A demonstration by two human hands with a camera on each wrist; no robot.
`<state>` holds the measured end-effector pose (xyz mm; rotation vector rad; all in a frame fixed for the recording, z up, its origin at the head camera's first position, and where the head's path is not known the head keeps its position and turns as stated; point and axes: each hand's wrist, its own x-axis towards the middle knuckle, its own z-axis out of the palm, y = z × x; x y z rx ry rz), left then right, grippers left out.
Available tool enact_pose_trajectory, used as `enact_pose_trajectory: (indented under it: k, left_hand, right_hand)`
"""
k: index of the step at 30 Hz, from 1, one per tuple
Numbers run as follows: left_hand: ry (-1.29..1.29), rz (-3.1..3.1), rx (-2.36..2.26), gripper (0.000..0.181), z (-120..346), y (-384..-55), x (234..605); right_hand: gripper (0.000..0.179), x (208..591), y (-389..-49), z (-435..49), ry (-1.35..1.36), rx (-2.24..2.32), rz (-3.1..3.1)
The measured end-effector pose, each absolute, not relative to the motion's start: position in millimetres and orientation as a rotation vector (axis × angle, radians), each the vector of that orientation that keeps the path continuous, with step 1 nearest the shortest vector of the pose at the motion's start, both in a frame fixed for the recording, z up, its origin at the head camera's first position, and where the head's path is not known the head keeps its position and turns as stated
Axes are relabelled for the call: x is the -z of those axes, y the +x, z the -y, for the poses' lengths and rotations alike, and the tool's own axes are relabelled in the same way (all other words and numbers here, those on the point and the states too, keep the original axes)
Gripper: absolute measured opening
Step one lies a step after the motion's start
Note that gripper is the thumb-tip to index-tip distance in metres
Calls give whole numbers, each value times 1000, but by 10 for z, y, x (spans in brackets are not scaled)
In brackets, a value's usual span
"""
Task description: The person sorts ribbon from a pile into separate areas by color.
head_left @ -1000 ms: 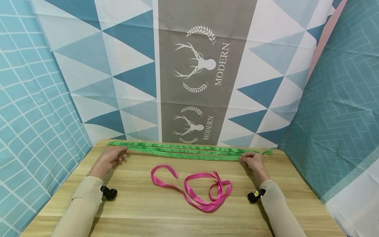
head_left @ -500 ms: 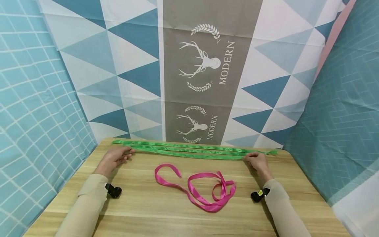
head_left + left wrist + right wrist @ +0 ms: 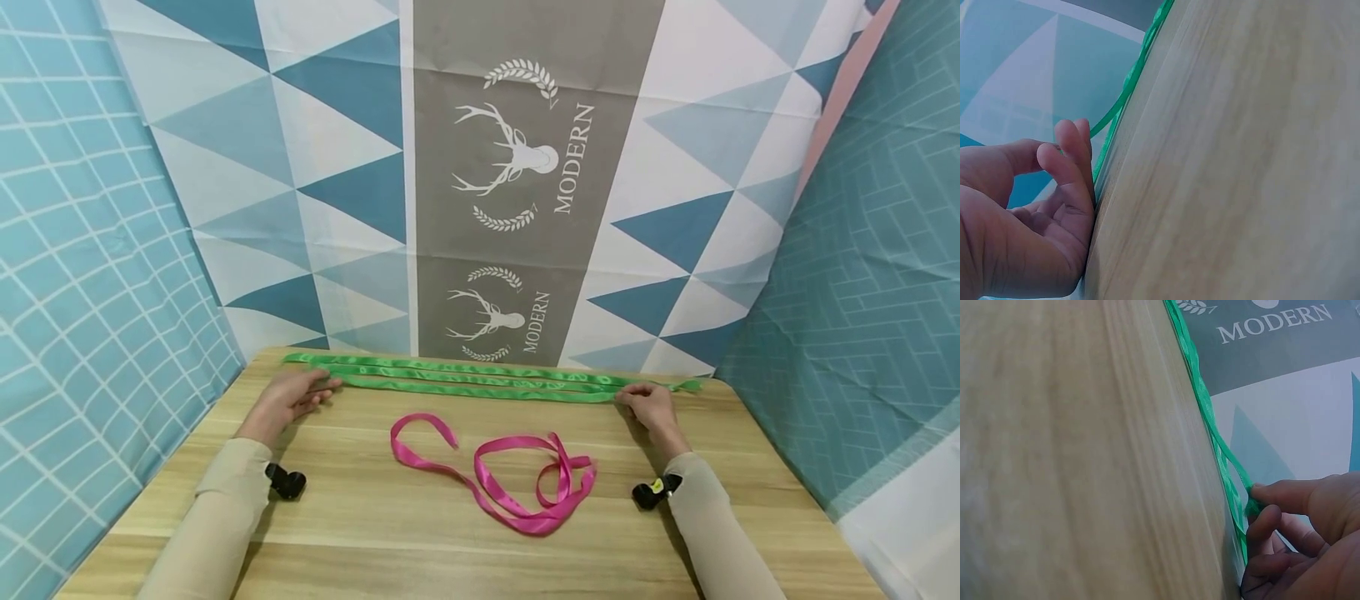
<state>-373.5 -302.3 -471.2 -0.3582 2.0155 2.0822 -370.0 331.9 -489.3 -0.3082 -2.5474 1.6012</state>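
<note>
A shiny green ribbon (image 3: 465,389) lies folded into several long, nearly parallel strands along the back of the wooden table. At its left end my left hand (image 3: 288,400) pinches the front strand between the fingertips. The left wrist view shows the green ribbon (image 3: 1124,95) rising slightly off the table to these fingers. My right hand (image 3: 651,408) pinches the other end of that strand between thumb and forefinger. In the right wrist view a small bunch of green ribbon (image 3: 1252,506) shows at the right fingertips. The rear strands rest on the wood.
A loosely curled pink ribbon (image 3: 534,523) lies on the middle of the wooden table (image 3: 420,567), nearer the front. A patterned cloth backdrop (image 3: 480,208) stands right behind the table's back edge. Blue tiled-pattern sheets (image 3: 90,275) hang at both sides.
The head view has shifted slightly, so everything sits further right in it. The front green strand has moved a little backward, nearer the other strands. Both hands keep their pinch; the pink ribbon lies still.
</note>
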Motion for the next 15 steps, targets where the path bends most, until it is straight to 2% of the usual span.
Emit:
enact_pose_trajectory:
  k: [15]
  left_hand:
    - [-290, -2199, -1950, 60, 3084, -3635, 4654]
  right_hand:
    - [26, 4883, -3684, -3309, -301, -1667, 2521]
